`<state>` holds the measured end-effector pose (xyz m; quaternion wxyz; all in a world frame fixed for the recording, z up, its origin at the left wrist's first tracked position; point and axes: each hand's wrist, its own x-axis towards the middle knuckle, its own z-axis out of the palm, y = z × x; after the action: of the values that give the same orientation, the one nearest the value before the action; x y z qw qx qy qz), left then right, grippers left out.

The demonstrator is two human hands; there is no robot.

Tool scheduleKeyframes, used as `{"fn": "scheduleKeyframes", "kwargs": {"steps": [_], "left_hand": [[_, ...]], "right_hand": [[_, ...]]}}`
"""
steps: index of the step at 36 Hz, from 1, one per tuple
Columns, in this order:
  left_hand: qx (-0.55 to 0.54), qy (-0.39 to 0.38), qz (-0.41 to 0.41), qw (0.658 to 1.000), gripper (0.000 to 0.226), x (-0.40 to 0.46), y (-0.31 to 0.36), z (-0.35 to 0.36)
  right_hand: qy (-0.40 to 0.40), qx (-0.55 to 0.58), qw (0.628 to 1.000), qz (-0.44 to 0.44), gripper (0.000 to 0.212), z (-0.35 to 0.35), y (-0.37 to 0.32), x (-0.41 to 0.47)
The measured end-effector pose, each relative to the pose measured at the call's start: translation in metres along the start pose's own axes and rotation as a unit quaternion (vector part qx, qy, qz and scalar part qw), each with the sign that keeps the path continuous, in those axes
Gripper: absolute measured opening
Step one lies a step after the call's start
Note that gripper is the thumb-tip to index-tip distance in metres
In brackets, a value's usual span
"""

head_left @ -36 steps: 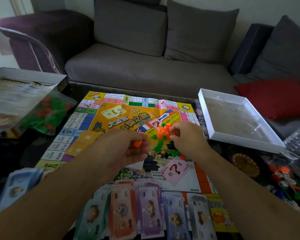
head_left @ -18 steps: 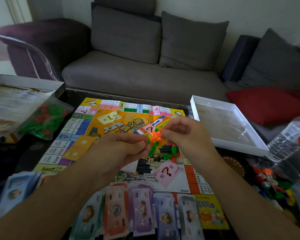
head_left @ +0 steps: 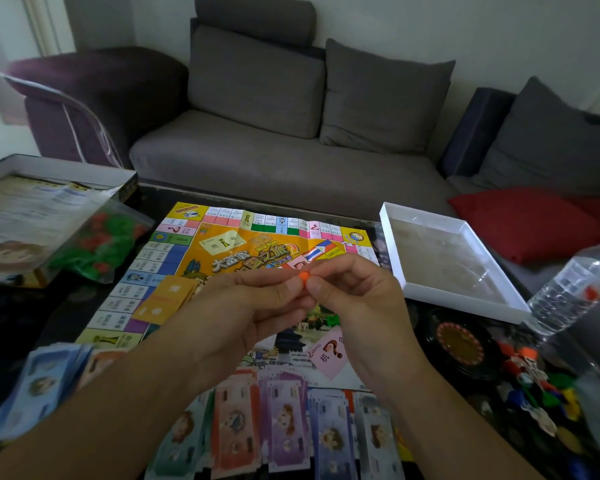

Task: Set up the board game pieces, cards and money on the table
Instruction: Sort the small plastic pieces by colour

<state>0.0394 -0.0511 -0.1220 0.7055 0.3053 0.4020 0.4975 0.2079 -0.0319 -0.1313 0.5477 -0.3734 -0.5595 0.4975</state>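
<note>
Orange plastic shows between the fingertips of both hands: a small orange piece (head_left: 303,275) is pinched from the left by the left hand (head_left: 246,306) and from the right by the right hand (head_left: 354,299), the two raised together above the middle of the game board (head_left: 222,244). The board lies flat on the dark glass bench (head_left: 21,327), its yellow centre printed with large characters. On the board, a stack of orange cards (head_left: 165,299) sits just left of the left hand, and a pink question-mark card (head_left: 329,351) lies below the right wrist. A few green pieces (head_left: 331,320) peek out under the hands. Along the near edge of the board, paper money (head_left: 284,424) is laid out in overlapping rows of green, orange, purple and grey, with a blue stack of notes (head_left: 39,382) at the left. At the far left, a clear bag of red and green houses (head_left: 101,244) leans beside the box lid (head_left: 59,171) holding printed sheets. To the right of the board stands an open white box tray (head_left: 465,299), then a black spinner wheel (head_left: 459,344), a scatter of coloured pawns (head_left: 534,386) and a plastic water bottle (head_left: 575,285). A grey sofa (head_left: 274,161) with a red cushion (head_left: 520,220) stands behind the bench.
</note>
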Motion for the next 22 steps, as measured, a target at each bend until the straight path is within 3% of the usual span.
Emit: {"fn": "scheduleKeyframes", "kwargs": {"steps": [12, 16, 22], "left_hand": [[-0.046, 0.014, -0.042, 0.998, 0.028, -0.002, -0.003, 0.003], [-0.082, 0.017, -0.05, 0.995, 0.023, -0.003, -0.01, 0.005], [-0.109, 0.026, -0.027, 0.993, 0.021, -0.003, -0.016, 0.007]], "right_hand": [[-0.031, -0.036, 0.998, -0.03, 0.017, -0.005, -0.003, 0.006], [-0.021, -0.075, 0.995, -0.067, 0.021, -0.003, -0.002, 0.004], [0.024, -0.034, 0.997, -0.061, 0.016, 0.006, 0.005, -0.002]]}}
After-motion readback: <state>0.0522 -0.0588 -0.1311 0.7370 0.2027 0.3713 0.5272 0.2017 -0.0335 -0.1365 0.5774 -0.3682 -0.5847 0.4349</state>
